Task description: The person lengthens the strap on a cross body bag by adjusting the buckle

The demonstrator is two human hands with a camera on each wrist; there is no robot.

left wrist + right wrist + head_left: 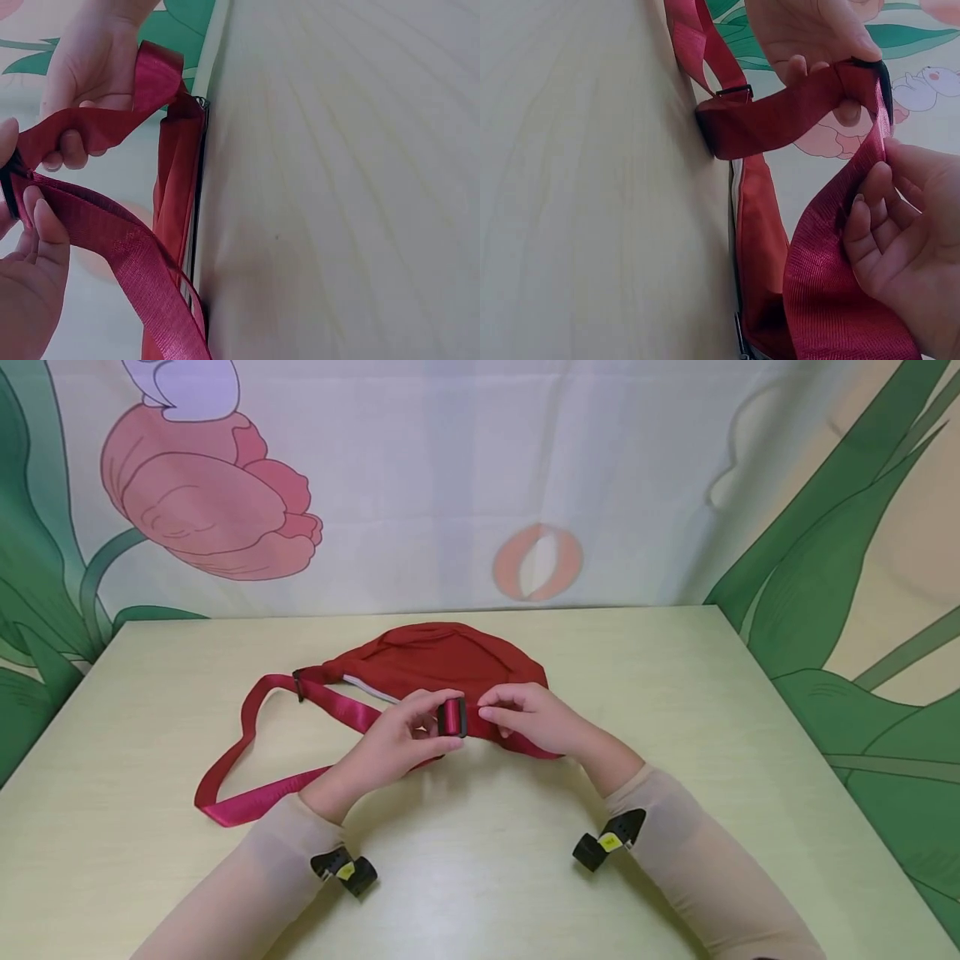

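Note:
A red waist bag (457,656) lies on the table, its shiny red strap (262,797) looping out to the left. My left hand (386,743) holds a black buckle (462,718) between thumb and fingers in front of the bag, with strap passing through it. Just to the right, my right hand (536,714) pinches the webbing close to the buckle. In the right wrist view, the right hand (915,232) has curled fingers against the strap (832,247). The left wrist view shows the left hand (34,277) beside the buckle (9,187), partly cut off by the frame.
A pale wooden table (525,893) carries the bag. Behind it hangs a printed cloth (390,485) with flowers and leaves. A small black slider (298,685) sits on the strap near the bag's left end.

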